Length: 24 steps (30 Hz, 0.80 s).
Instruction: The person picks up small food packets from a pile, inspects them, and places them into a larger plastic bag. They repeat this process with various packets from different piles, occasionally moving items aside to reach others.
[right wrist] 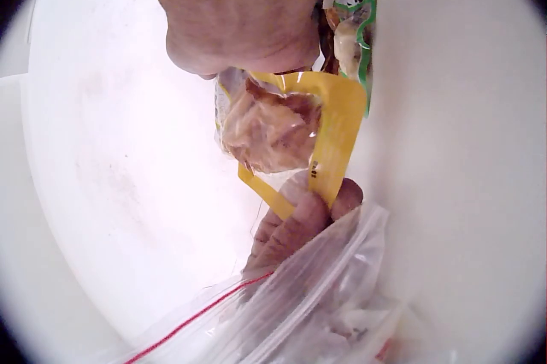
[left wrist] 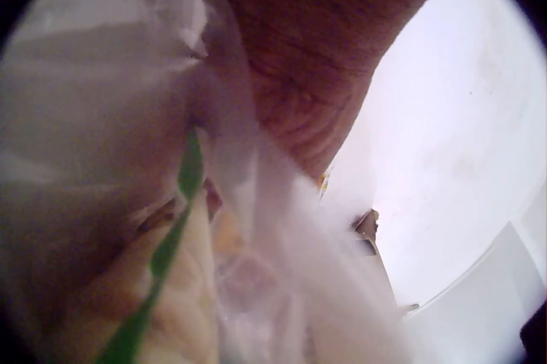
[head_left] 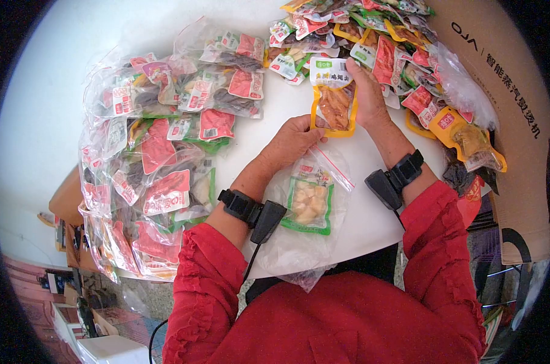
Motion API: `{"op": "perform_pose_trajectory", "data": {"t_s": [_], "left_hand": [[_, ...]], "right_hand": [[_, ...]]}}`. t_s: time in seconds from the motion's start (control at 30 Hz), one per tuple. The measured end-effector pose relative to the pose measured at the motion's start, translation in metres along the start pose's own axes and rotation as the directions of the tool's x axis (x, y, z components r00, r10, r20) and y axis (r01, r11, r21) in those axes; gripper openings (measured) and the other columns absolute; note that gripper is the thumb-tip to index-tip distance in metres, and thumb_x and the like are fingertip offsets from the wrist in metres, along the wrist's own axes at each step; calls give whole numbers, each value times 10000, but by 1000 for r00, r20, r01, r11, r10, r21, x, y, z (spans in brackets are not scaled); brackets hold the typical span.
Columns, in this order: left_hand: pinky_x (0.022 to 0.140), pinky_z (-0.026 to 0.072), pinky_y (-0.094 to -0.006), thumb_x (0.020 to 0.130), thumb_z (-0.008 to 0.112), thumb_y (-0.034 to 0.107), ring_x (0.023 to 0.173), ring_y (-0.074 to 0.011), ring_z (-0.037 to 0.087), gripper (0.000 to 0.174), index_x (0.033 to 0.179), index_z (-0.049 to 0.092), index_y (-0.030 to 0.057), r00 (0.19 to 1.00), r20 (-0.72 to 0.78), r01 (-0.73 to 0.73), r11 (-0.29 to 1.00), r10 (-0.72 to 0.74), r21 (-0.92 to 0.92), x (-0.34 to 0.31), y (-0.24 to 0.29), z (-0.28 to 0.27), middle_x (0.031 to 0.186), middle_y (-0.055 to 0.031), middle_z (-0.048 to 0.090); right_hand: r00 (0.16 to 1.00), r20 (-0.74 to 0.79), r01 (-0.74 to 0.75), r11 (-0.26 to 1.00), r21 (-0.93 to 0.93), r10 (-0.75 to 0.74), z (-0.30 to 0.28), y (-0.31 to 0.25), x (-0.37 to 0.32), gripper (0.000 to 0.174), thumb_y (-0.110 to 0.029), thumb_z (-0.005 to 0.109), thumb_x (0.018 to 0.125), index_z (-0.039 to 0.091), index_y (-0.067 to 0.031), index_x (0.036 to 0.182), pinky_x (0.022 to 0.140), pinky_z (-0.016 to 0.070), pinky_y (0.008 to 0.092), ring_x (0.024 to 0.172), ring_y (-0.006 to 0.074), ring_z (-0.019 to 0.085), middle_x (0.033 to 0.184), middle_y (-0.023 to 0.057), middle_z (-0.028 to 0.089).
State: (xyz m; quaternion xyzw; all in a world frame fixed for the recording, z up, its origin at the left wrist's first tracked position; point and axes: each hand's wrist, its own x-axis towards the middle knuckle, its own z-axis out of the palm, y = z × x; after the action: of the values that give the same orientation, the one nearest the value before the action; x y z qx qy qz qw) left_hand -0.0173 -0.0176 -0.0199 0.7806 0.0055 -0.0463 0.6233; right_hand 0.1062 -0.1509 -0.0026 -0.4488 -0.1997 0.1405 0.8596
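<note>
Upright over the table, a yellow-edged snack pouch (head_left: 334, 109) with brown meat behind its clear window is held between both hands. The right hand (head_left: 369, 97) grips its upper right side. At its bottom left corner, the left hand (head_left: 289, 143) pinches the yellow edge between thumb and finger, as the right wrist view shows on the pouch (right wrist: 342, 129). Just under the left hand lies a clear zip bag (head_left: 338, 227) with a red zip line. Inside it sits a green-edged pouch (head_left: 310, 203) of pale chunks. Clear plastic (left wrist: 299, 270) blurs much of the left wrist view.
Filled clear bags of pouches (head_left: 159, 145) are stacked on the left of the white table (head_left: 241, 155). A loose heap of mixed pouches (head_left: 384, 57) covers the back right, with another yellow pouch (head_left: 466, 138) at its near end. A cardboard box (head_left: 499, 36) stands right.
</note>
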Motion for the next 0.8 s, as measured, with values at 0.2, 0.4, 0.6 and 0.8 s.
{"op": "perform_pose_trajectory", "data": {"t_s": [0.2,0.4,0.6,0.8], "left_hand": [[507,396,-190,847,488,173,563,-47,454,164,952,534,56,999,2,39,999,-39,-9,-2,5,1,725,-1,560],[487,387,-187,853,483,186,552,-43,443,166,941,538,57,999,8,49,998,-49,27,-4,11,2,709,4,548],[482,377,-171,861,492,271,597,-23,463,218,982,548,99,999,19,41,998,-42,56,-3,6,0,750,32,565],[473,373,-172,862,493,279,582,-31,460,230,994,547,98,999,11,35,998,-35,57,-4,7,1,758,28,569]], "right_hand": [[1000,-11,0,1000,-20,0,-1,0,0,256,-264,498,858,541,-21,927,760,479,271,837,147,583,908,67,593],[1000,-18,-19,1000,12,19,-2,2,2,266,-266,497,859,534,-15,935,757,481,274,835,150,584,908,69,591],[1000,-23,-14,1000,4,14,-1,1,1,269,-266,500,858,530,-13,945,754,483,278,835,151,584,903,67,588],[999,-6,-44,998,38,44,2,2,-1,269,-270,499,858,524,-18,948,751,485,283,832,153,584,902,69,586]]}}
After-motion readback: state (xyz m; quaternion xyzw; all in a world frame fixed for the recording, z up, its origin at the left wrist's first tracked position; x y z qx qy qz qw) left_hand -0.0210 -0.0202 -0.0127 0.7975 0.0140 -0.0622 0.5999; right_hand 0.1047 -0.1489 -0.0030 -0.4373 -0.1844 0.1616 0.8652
